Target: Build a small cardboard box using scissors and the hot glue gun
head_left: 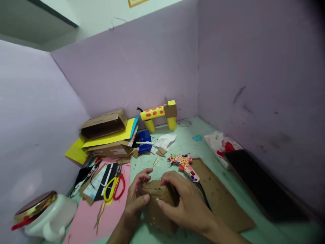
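Observation:
A small brown cardboard box (159, 217) is between my two hands at the lower middle, low over the table. My left hand (134, 200) curls around its left side, thumb against the cardboard and fingers bent behind. Over the top and right side reaches my right hand (188, 203), with its thumb on the near face and its fingers on the upper edge. Part of the box is hidden by the hands. Just beyond my right hand, a colourful patterned glue gun (186, 166) lies partly on a flat cardboard sheet (223, 196).
Left are red-and-yellow-handled scissors (114, 186) on pink paper (87, 217) and a white mug (54, 215). At the back stand a yellow spotted cardboard giraffe (153, 113) and stacked boxes (106, 125). A dark panel (264, 186) and a tissue pack (218, 144) lie right.

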A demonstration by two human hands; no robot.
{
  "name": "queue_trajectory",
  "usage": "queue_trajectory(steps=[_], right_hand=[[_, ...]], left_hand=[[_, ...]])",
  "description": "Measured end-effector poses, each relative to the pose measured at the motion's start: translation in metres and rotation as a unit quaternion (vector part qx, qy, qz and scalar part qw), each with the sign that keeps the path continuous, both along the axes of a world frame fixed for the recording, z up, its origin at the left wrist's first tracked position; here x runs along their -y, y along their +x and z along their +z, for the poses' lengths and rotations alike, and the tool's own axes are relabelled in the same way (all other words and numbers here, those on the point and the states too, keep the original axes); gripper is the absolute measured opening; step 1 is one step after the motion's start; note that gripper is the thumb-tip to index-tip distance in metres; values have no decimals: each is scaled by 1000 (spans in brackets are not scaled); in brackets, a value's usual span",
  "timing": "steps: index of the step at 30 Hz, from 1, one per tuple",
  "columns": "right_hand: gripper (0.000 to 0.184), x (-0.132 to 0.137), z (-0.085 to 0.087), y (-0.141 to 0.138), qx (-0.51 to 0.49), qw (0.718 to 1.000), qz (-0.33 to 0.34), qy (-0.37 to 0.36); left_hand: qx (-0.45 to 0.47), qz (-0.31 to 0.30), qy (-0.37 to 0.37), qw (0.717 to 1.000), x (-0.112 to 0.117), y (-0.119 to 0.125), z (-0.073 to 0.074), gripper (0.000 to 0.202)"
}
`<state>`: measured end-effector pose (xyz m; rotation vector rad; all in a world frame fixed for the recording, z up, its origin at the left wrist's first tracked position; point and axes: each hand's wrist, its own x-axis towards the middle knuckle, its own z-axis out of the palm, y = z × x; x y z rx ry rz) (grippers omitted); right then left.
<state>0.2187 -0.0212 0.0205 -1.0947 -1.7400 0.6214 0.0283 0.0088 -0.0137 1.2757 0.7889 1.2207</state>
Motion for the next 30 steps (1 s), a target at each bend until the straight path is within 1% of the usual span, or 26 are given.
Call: queue_trajectory(steps=[3,5,8,10,12,14,16,18,20,22,24,25,27,28,30], right_hand=[[25,0,0,0,6,1000,-13,26],[27,0,0,2,10,996,-31,82],[31,-3,0,6,49,979,-70,187],[34,-7,-2,7,87,967,-103,216],[37,-11,-5,6,103,964,-126,211],[41,-16,-8,3,101,965,-138,199],[45,-20,-11,1,99,964,-151,194],[48,-23,-13,0,103,961,-164,196],[52,-24,-15,1,106,960,-160,202],[56,-24,-16,1,100,964,-134,206],[57,-23,-16,1,77,974,-96,191],[55,-23,-17,1,55,981,-80,167],[46,-23,-18,1,2,996,-54,76],[38,-23,-19,1,-25,999,-43,18],[23,-24,-21,2,-73,994,-25,-82]], left_hand=[[-110,25,117,987,0,-4,0,39],[-171,49,183,967,3,-3,4,36],[-225,108,276,928,8,1,13,37],[-238,131,302,914,7,3,20,41],[-250,117,288,917,3,7,27,40],[-262,81,246,930,-3,12,33,34],[-263,57,191,944,-8,18,34,27],[-226,57,136,963,-10,24,28,26],[-167,61,89,980,-9,27,20,31],[-126,74,51,988,-7,27,13,35],[-90,87,9,992,-5,25,12,34],[-69,91,-13,993,-4,23,13,33],[-24,95,-47,994,-4,21,18,32],[-9,96,-57,994,-4,21,20,32],[-2,96,-61,994,-4,21,23,32]])
